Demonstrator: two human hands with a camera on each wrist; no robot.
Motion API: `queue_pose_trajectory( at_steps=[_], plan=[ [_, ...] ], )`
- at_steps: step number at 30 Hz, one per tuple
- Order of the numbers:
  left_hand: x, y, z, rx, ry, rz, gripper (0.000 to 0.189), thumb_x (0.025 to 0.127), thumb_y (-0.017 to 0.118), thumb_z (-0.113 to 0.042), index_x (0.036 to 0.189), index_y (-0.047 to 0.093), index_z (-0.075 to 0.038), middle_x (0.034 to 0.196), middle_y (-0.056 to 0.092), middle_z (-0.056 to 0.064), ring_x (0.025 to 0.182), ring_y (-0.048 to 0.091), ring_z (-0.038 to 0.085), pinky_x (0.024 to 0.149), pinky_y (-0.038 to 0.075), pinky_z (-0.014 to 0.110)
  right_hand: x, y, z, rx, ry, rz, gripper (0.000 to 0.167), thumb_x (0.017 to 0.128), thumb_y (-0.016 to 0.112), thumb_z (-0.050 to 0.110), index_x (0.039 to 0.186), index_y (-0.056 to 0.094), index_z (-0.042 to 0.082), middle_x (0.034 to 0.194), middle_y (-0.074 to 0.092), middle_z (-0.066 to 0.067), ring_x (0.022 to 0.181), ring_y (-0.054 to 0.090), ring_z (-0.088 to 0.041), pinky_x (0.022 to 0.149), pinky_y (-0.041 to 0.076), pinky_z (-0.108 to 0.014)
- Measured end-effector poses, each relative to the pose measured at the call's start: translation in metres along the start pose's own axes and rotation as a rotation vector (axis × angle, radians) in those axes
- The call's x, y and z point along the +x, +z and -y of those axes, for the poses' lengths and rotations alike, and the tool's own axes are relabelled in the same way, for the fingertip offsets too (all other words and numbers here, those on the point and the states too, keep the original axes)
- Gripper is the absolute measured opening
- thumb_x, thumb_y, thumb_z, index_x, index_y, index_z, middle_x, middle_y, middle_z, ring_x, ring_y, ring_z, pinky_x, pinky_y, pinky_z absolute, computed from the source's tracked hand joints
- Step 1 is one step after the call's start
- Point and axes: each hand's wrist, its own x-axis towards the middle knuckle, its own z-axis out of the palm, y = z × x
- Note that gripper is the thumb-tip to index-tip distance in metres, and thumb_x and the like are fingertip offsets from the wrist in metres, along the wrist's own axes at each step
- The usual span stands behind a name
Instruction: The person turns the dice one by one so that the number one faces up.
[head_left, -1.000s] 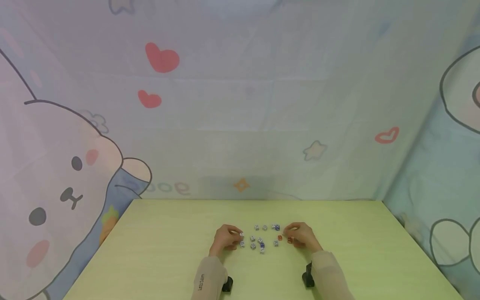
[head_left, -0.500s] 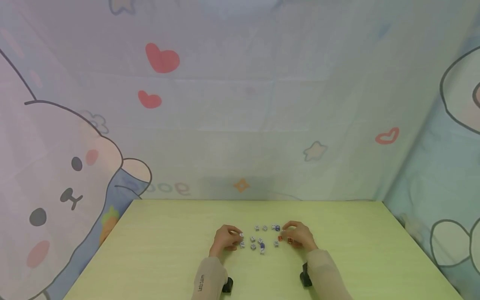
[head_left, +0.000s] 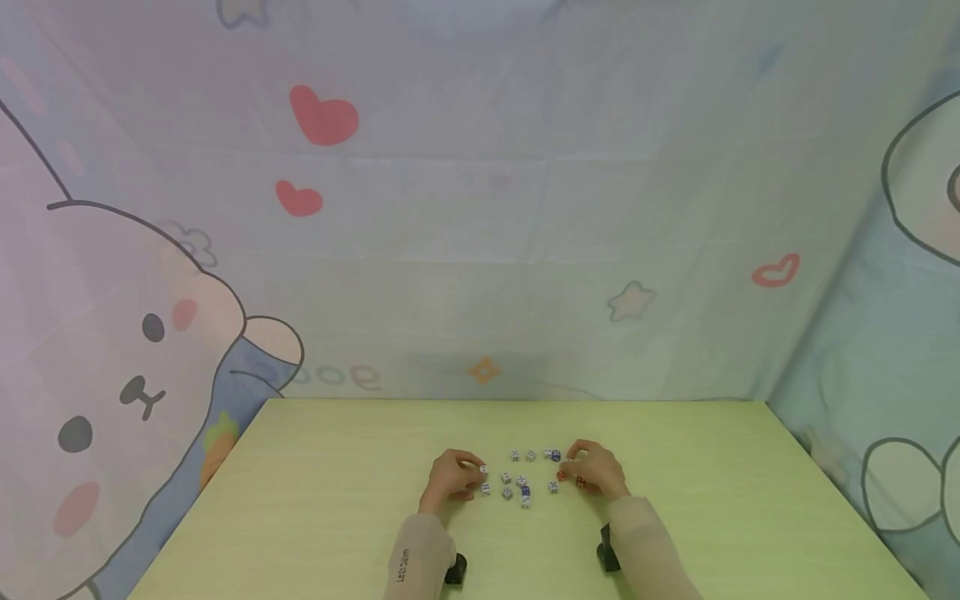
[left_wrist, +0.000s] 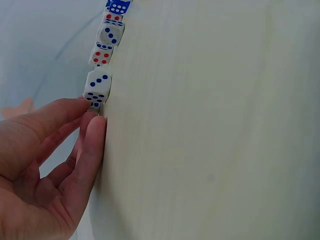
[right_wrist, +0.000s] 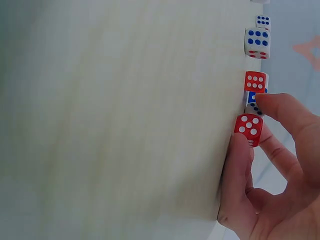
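White dice with blue and red pips lie scattered mid-table between the two hands. In the head view the left hand (head_left: 453,475) is at the left end of the group, thumb and index fingertip pinching a white die (head_left: 483,470); another white die (left_wrist: 97,86) sits right by its fingertips. On the right, the right hand (head_left: 597,469) reaches over with thumb and index finger apart. Its thumb overlaps a red die (right_wrist: 248,127) in the right wrist view, and its index fingertip overlaps a blue die (right_wrist: 251,97). A second red die (head_left: 561,476) is close to the thumb.
Two white dice (head_left: 514,456) and a white-blue pair (head_left: 556,456) lie toward the back. More white dice (head_left: 507,493) and a blue die (head_left: 525,491) are in the middle. A printed cloth (head_left: 480,250) hangs behind the pale yellow table (head_left: 315,500).
The right hand and forearm have shifted slightly leftward and away from the person, bringing the thumb nearer the left red die. The left hand has held its place.
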Motion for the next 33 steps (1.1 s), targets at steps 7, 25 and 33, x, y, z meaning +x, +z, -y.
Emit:
queue_pose_trajectory(
  at_steps=[7, 25, 33],
  plan=[
    [-0.002, 0.0, -0.002, -0.013, -0.006, 0.011, 0.021, 0.077, 0.066, -0.006, 0.098, 0.066, -0.002, 0.079, 0.065, 0.011, 0.052, 0.057, 0.008, 0.049, 0.053, 0.025, 0.0, -0.001, -0.004, 0.122, 0.047, 0.007, 0.014, 0.076, 0.066, 0.023, 0.086, 0.062, 0.014, 0.074, 0.059, -0.007, 0.049, 0.045, -0.011, 0.043, 0.041, -0.022],
    [0.002, 0.001, 0.003, -0.017, -0.02, 0.009, 0.021, 0.077, 0.066, -0.007, 0.097, 0.066, -0.003, 0.078, 0.065, 0.01, 0.052, 0.056, 0.007, 0.048, 0.052, 0.023, -0.002, -0.008, -0.009, 0.31, 0.104, 0.019, 0.023, 0.076, 0.066, 0.013, 0.098, 0.064, 0.005, 0.067, 0.058, -0.003, 0.046, 0.044, -0.009, 0.044, 0.044, -0.021],
    [0.002, 0.0, 0.002, -0.033, -0.041, 0.013, 0.021, 0.077, 0.067, -0.009, 0.097, 0.066, -0.003, 0.079, 0.065, 0.009, 0.058, 0.058, 0.009, 0.048, 0.052, 0.023, -0.003, -0.011, -0.01, 0.337, 0.118, 0.031, 0.028, 0.076, 0.065, 0.01, 0.102, 0.062, 0.0, 0.077, 0.06, -0.006, 0.049, 0.046, -0.009, 0.045, 0.045, -0.021]
  ],
)
